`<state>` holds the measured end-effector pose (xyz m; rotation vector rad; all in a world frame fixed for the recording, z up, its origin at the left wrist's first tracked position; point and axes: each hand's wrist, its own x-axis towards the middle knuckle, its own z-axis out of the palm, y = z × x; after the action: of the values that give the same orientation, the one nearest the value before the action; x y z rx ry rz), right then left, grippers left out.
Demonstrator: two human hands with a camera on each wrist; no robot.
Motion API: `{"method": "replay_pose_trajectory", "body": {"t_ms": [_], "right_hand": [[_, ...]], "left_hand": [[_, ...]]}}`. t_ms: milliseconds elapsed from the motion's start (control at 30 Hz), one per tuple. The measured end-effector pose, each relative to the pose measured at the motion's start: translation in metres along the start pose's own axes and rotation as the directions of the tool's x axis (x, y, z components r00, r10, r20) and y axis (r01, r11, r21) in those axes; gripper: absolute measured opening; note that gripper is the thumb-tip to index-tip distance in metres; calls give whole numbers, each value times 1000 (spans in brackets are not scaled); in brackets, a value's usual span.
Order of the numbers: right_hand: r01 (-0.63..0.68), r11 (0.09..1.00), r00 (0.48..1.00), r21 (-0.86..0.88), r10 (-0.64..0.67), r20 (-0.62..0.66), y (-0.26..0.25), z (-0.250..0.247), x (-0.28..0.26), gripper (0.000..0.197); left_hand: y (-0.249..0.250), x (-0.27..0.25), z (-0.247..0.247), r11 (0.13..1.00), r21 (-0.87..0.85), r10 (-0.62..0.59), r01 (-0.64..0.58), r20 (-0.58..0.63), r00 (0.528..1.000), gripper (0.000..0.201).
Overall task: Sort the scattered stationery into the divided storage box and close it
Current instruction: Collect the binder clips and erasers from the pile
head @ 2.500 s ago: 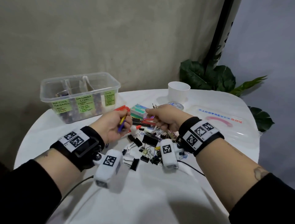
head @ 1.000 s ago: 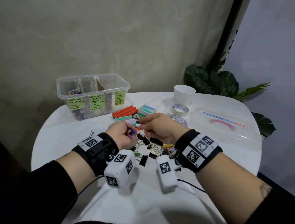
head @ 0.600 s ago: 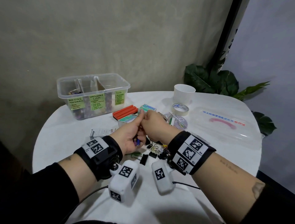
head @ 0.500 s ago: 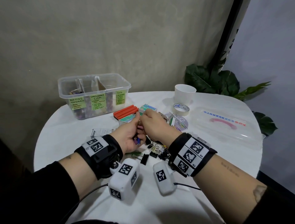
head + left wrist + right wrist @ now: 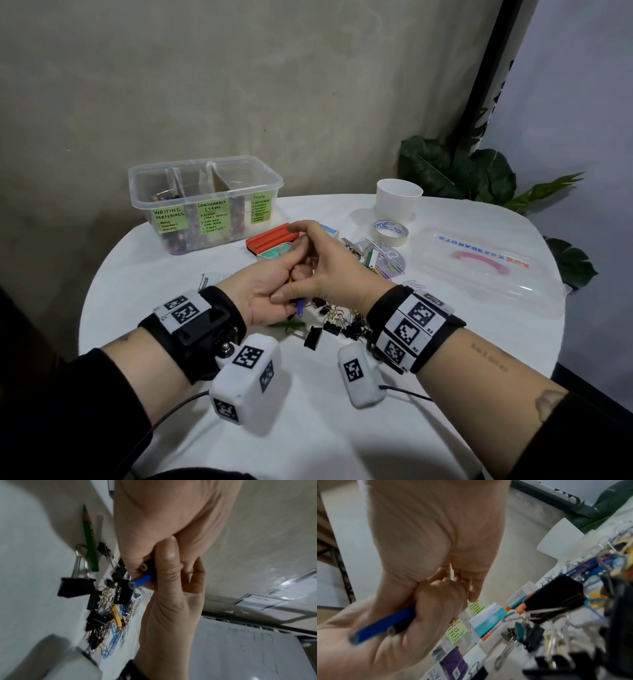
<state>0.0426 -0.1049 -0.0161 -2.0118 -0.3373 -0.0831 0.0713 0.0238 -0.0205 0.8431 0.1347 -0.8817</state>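
Observation:
My left hand (image 5: 286, 275) grips a small bundle of pencils upright over the table; a blue pencil (image 5: 300, 306) sticks out below the fist. The right hand (image 5: 310, 260) wraps over the same bundle, thumb against it, index finger raised. In the left wrist view the blue pencil (image 5: 141, 580) and a second pencil end show between the left palm and the right thumb (image 5: 169, 555). The right wrist view shows the blue pencil (image 5: 382, 623) in the left fist. The clear divided box (image 5: 147, 192) stands open at the back left, with pencils in its left compartment.
A green pencil (image 5: 287, 324) and several black binder clips (image 5: 329, 325) lie under my hands. Behind them are an orange case (image 5: 270, 236), small boxes, coloured paper clips (image 5: 387, 262), a tape roll (image 5: 390, 233) and a white cup (image 5: 399, 198). The clear lid (image 5: 479, 267) lies right.
My hands have come together above the clips. The right hand brought a pencil to the left hand's bundle and now closes over it. Both hands have lifted slightly.

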Motion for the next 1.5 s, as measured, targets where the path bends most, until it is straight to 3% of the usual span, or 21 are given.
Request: {"method": "replay_pose_trajectory", "body": {"t_ms": [67,100,133,167,200,233,267,300,400,567,667,733,767,833,900,967,1067,1200,1267,1367,1500], "right_hand": [[8,1000,1000,-20,-8,10,0,-4,2,101],[-10,1000,1000,-29,10,19,0,-7,2,99],[-45,997,999,-58,47,24,1,-12,1,93],[-92,988,995,-123,96,26,3,-19,-1,86],[-143,963,988,-229,154,33,6,-26,-3,76],[-186,915,976,-358,215,43,10,-33,-6,65],[-218,853,961,-474,273,50,14,-39,-11,55],[-246,802,944,-545,325,53,18,-45,-15,47],[-309,762,903,-568,423,76,27,-57,-27,40],[-317,774,899,-549,429,86,32,-63,-32,24],[-322,753,904,-574,424,49,32,-65,-31,14],[-325,770,924,-549,381,-13,31,-64,-29,10],[-328,814,937,-479,346,-53,31,-62,-28,8],[-308,922,951,-233,290,-106,26,-57,-24,6],[-287,957,955,37,289,-65,20,-49,-19,9],[-293,921,954,256,300,11,13,-39,-11,8],[-284,833,947,475,323,0,1,-26,2,6],[-62,803,935,592,255,-247,-14,-15,22,8],[59,860,945,507,115,-306,-23,-8,30,9],[124,967,969,224,-70,-235,-31,12,41,14],[137,988,986,65,-130,-107,-36,32,57,27]], "left_hand": [[2,-4,1,988,151,37,-28,-57,998,33],[4,-6,0,940,334,105,-66,-98,990,33],[5,-9,-3,808,580,204,-101,-114,972,32],[8,-12,-6,575,811,290,-103,-85,953,32],[11,-14,-9,281,957,352,-71,-34,936,33],[13,-16,-13,-4,1000,377,-14,14,926,30],[15,-18,-15,-208,977,371,42,39,928,25],[16,-21,-16,-328,942,344,78,43,938,19],[14,-21,-16,-401,910,223,104,-13,975,24],[9,-15,-8,-544,831,233,116,17,972,22],[9,-14,-5,-578,808,195,113,2,981,22],[12,-11,-7,-487,868,187,101,-9,982,24],[13,-10,-8,-353,932,184,83,-18,983,29],[14,-9,-8,45,999,172,17,-24,985,40],[15,-10,-5,419,906,120,-67,18,993,38],[17,-14,-2,641,763,48,-80,64,997,36],[22,-21,0,791,610,-9,-51,96,995,26],[32,-21,-7,964,261,46,-57,49,998,43],[39,-20,-12,989,112,91,-93,21,996,47],[50,-22,-16,980,45,195,-195,-3,981,41],[71,-25,-23,950,8,305,-311,-222,926,39]]}}
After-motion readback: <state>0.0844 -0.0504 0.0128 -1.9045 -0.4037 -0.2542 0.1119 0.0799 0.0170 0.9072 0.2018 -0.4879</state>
